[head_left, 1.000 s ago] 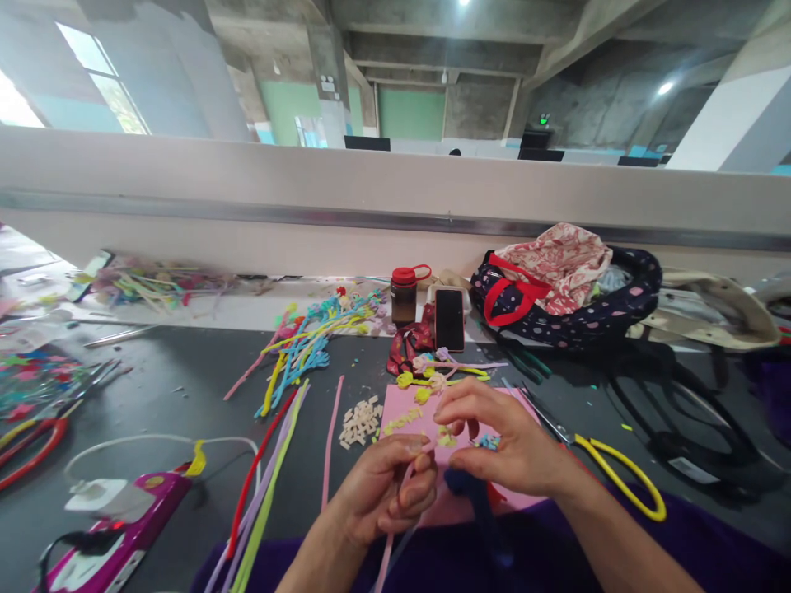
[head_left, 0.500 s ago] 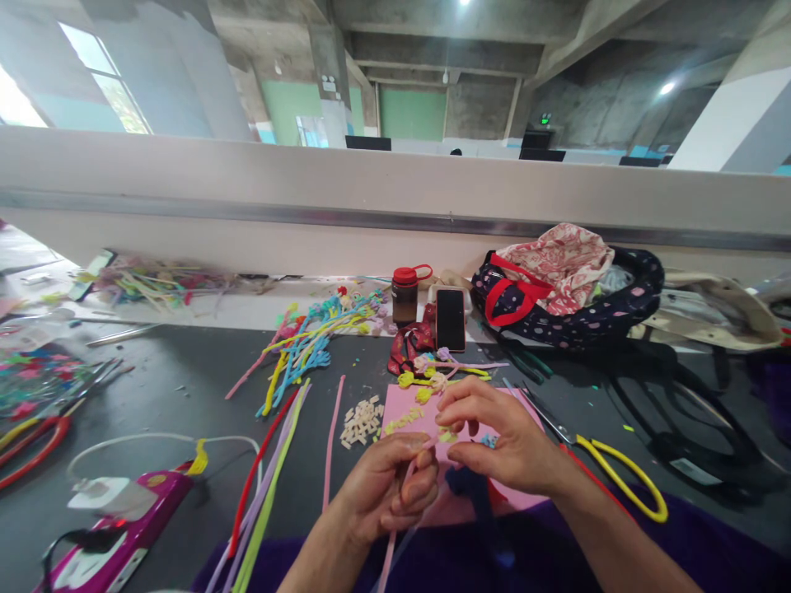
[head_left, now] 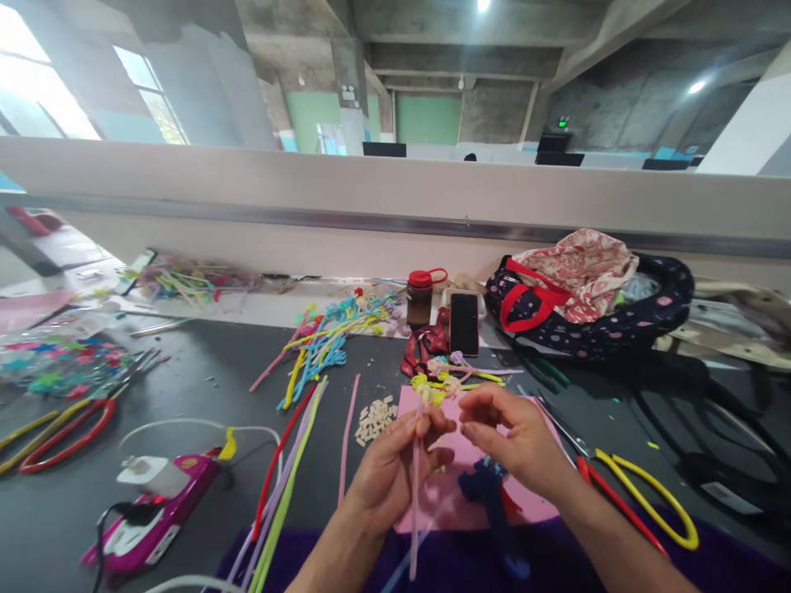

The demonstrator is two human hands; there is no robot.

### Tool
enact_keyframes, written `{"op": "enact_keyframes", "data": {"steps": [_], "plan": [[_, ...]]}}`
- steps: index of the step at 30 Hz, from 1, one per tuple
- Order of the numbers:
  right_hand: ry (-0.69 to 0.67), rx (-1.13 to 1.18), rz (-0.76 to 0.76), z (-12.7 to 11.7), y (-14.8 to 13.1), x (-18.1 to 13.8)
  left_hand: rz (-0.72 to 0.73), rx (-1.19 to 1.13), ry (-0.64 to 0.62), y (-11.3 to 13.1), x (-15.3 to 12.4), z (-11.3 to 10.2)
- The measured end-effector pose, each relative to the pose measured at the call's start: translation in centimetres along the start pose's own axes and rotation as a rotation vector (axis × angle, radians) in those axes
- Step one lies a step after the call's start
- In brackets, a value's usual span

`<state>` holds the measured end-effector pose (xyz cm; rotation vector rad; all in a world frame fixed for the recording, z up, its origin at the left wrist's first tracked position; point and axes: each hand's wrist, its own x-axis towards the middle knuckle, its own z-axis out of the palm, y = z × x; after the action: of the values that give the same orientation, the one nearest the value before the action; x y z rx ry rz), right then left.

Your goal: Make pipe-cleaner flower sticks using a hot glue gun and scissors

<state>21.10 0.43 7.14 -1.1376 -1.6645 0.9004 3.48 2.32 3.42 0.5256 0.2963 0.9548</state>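
Note:
My left hand (head_left: 386, 457) pinches a pale pink pipe cleaner (head_left: 414, 511) between thumb and fingers. It hangs nearly straight down past the palm; its top end is partly hidden by the fingertips. Just to the right, my right hand (head_left: 519, 445) is curled with thumb and fingers apart and nothing visible between them. Under both hands lies a pink sheet (head_left: 454, 512), with a dark blue glue gun (head_left: 491, 492) on its right part. Yellow, pink and purple pipe-cleaner flowers (head_left: 436, 385) lie at its far edge. A pile of small cream pieces (head_left: 374, 420) is left of it.
Red-and-yellow-handled scissors (head_left: 586, 449) lie at right. Red, purple and green pipe cleaners (head_left: 285, 486) lie at left, near a magenta power strip (head_left: 176, 523). Behind stand a red-capped bottle (head_left: 419, 301), a phone (head_left: 464, 324) and a dark spotted bag (head_left: 643, 321).
My right hand has moved away from the pinched pipe cleaner, leaving a gap. The pipe cleaner now hangs straighter in front of my left palm. The view has swung left.

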Motion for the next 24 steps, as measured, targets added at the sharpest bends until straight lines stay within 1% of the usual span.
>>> {"op": "enact_keyframes", "data": {"steps": [2,4,6,8,13,17,21,24], "plan": [[-0.058,0.058,0.09,0.9,0.4,-0.2,0.061,-0.004,0.028,0.0,0.0,0.1],[-0.158,0.097,0.162,2.0,0.7,-0.4,0.102,-0.015,0.045,-0.1,0.1,0.0],[-0.244,0.087,0.185,3.1,0.7,-0.7,0.117,-0.016,0.072,-0.2,0.1,0.0],[-0.286,0.066,0.171,4.0,0.7,-0.9,0.108,-0.01,0.106,-0.5,0.1,0.0],[-0.261,0.082,0.17,5.0,1.0,-1.2,0.062,-0.016,0.14,-1.2,0.0,0.0],[-0.26,0.074,0.186,5.2,1.5,-1.3,0.03,0.051,0.164,-0.9,0.2,-0.2],[-0.264,-0.03,0.167,5.2,1.8,-1.4,0.044,0.149,0.245,0.1,0.4,-0.6],[-0.253,-0.135,0.127,5.2,2.0,-1.4,0.066,0.214,0.276,0.6,0.5,-0.8]]}}
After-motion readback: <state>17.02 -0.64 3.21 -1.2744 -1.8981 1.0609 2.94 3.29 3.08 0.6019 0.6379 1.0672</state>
